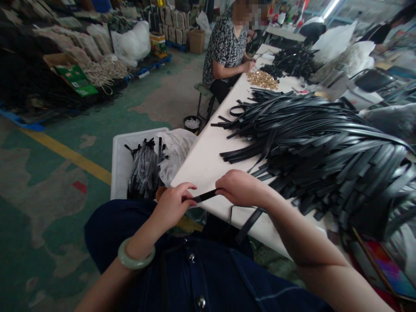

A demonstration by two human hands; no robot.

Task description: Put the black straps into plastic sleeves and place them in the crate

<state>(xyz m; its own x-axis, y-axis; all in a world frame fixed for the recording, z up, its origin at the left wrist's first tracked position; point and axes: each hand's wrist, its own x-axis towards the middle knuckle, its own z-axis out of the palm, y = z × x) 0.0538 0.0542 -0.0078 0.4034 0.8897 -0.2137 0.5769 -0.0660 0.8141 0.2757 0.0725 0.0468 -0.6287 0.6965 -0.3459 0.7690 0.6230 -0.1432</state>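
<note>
Between my two hands a black strap (207, 196) is stretched over the near corner of the white table (201, 167). My left hand (177, 201) pinches one end between thumb and fingers. Closed around the strap farther along is my right hand (238, 186), its fingertips partly hidden behind the knuckles. A thin length of black strap hangs below the right hand past the table edge, and another strap end (248, 226) lies beside it. To the right, a big heap of black straps (312, 143) covers much of the tabletop.
A white bin (121, 149) holding bundled straps (143, 167) and a white plastic bag (177, 149) stands left of the table. Farther up the table are gold metal pieces (262, 79), with a seated co-worker (224, 52) beside them. A phone (390, 268) lies at the lower right.
</note>
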